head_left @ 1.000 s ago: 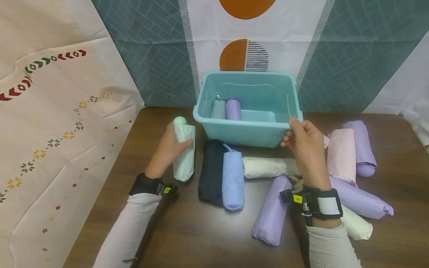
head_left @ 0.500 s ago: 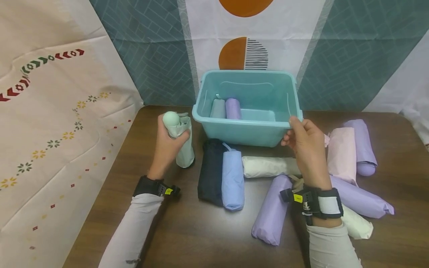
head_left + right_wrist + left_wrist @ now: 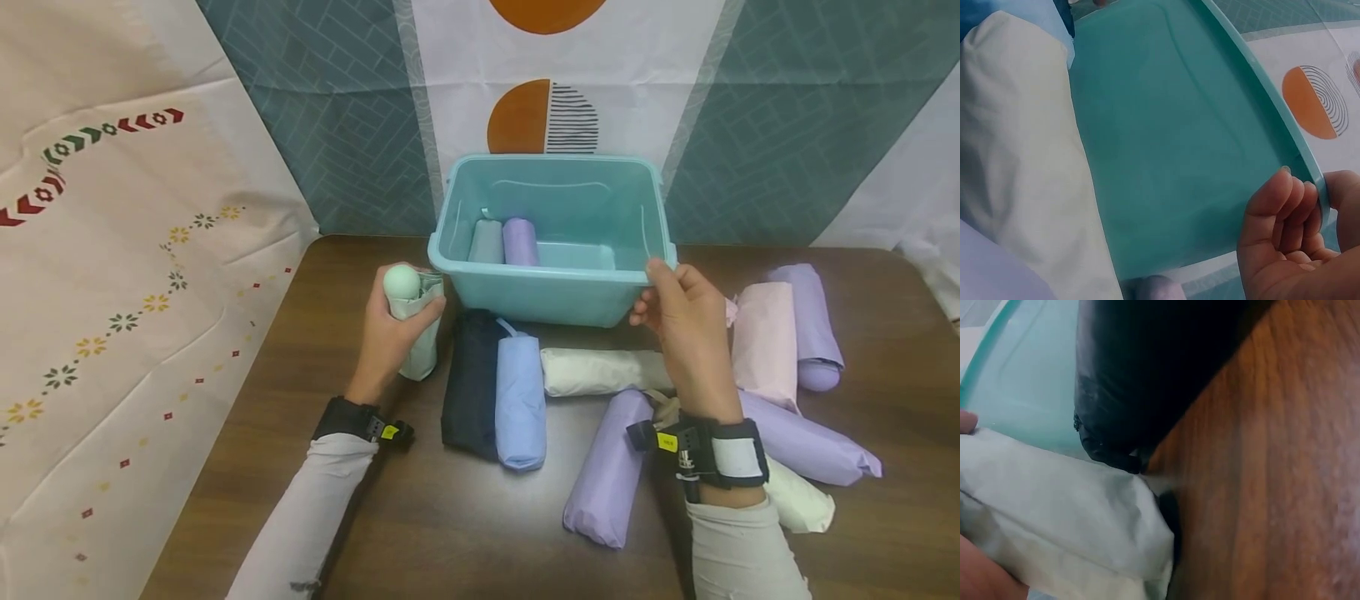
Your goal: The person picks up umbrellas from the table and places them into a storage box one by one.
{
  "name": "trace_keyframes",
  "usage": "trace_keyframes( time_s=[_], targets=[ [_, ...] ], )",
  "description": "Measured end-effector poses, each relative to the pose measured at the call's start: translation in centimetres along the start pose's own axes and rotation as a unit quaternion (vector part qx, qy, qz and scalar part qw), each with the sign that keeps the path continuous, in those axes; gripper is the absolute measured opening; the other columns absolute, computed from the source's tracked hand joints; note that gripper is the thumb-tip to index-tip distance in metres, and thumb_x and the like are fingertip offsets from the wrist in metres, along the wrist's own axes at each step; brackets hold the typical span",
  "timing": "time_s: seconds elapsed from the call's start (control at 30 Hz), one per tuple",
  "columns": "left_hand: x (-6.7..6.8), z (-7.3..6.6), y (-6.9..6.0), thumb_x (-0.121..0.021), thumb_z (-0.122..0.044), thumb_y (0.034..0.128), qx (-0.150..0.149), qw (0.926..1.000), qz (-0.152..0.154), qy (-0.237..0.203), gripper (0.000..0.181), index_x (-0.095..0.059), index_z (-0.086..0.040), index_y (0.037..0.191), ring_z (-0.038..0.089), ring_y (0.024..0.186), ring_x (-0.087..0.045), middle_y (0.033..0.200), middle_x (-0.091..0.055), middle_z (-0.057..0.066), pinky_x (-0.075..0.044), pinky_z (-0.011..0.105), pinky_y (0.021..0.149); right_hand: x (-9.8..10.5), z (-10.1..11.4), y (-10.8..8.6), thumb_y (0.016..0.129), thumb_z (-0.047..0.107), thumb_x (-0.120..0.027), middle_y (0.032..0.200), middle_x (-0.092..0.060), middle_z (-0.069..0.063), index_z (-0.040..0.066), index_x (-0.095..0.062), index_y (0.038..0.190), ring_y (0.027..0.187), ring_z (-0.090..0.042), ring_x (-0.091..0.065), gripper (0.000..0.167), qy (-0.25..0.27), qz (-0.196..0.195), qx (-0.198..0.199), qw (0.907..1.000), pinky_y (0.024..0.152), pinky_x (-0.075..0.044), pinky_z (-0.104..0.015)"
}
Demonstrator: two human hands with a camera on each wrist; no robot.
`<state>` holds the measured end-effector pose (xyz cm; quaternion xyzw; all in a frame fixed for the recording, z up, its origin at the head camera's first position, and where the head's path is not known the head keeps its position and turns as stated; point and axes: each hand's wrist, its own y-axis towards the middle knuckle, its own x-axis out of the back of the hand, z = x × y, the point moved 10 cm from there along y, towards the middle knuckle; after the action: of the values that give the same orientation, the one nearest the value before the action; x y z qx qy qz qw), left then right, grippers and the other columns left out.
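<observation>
My left hand (image 3: 386,333) grips a mint-green folded umbrella (image 3: 422,357) in its sleeve, just left of the bin. The umbrella's round knob tilts toward the head camera, and its lower end appears in the left wrist view. At the front right corner of the teal plastic bin (image 3: 555,296), my right hand (image 3: 692,350) pinches the rim between thumb and fingers. Inside the bin, at the left, lie a grey-green folded umbrella (image 3: 487,242) and a purple one (image 3: 521,242). A black folded umbrella (image 3: 472,387) is close to the left hand.
Before the bin lie a blue umbrella (image 3: 521,404), a cream one (image 3: 600,372) and a purple one (image 3: 609,471). Several more, including a pink one (image 3: 765,346), lie around and beyond the right forearm. A patterned cloth (image 3: 360,125) hangs behind the bin.
My left hand has turned the mint-green umbrella so its knob leans toward the camera, then shifted it slightly right toward the bin. My right hand stays on the rim.
</observation>
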<state>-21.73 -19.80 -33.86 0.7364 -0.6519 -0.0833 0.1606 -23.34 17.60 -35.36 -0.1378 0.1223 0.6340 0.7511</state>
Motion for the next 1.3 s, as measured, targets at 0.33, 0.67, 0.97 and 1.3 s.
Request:
trace_keyframes(
  time_s=[0.33,0.67,0.97,1.3],
  targets=[
    [0.1,0.6,0.1,-0.066,0.003,0.0919,0.017,0.9993,-0.013,-0.031,0.032,-0.053,-0.005,0.120,0.038,0.066,-0.063,0.094,-0.061,0.013,-0.058,0.033,0.062,0.1,0.1,0.0,0.101,0.023,-0.077,0.080,-0.059,-0.008,0.001,-0.051,0.087,0.069,-0.018,-0.058,0.037,-0.006,-0.004,0.002,1.0000,0.061,-0.055,-0.026],
    [0.4,2.9,0.6,-0.067,0.002,0.0913,0.022,0.9962,-0.022,0.081,0.039,-0.054,0.004,0.128,0.024,0.081,-0.062,0.102,-0.061,0.012,-0.053,0.032,0.066,-0.2,0.1,0.0,0.102,0.022,-0.075,0.077,-0.064,-0.009,0.000,-0.049,0.087,0.069,-0.018,-0.062,0.037,0.000,0.004,0.001,1.0000,0.062,-0.057,-0.027],
    [1.3,0.3,1.9,-0.067,-0.004,0.0911,-0.008,0.9982,-0.034,0.050,0.036,-0.054,-0.004,0.125,0.029,0.071,-0.065,0.097,-0.061,0.011,-0.057,0.035,0.060,-0.3,0.1,0.1,0.103,0.021,-0.074,0.077,-0.063,-0.010,0.000,-0.049,0.088,0.069,-0.018,-0.062,0.036,0.008,0.005,0.006,0.9999,0.062,-0.057,-0.027],
    [0.7,-5.1,4.3,-0.062,-0.007,0.0907,-0.047,0.9984,-0.030,0.009,0.033,-0.054,-0.009,0.122,0.032,0.067,-0.062,0.088,-0.060,0.016,-0.055,0.041,0.064,-0.3,0.3,0.0,0.103,0.021,-0.074,0.078,-0.063,-0.010,-0.001,-0.050,0.088,0.069,-0.018,-0.062,0.036,0.005,0.003,0.004,1.0000,0.062,-0.057,-0.027]
  ],
)
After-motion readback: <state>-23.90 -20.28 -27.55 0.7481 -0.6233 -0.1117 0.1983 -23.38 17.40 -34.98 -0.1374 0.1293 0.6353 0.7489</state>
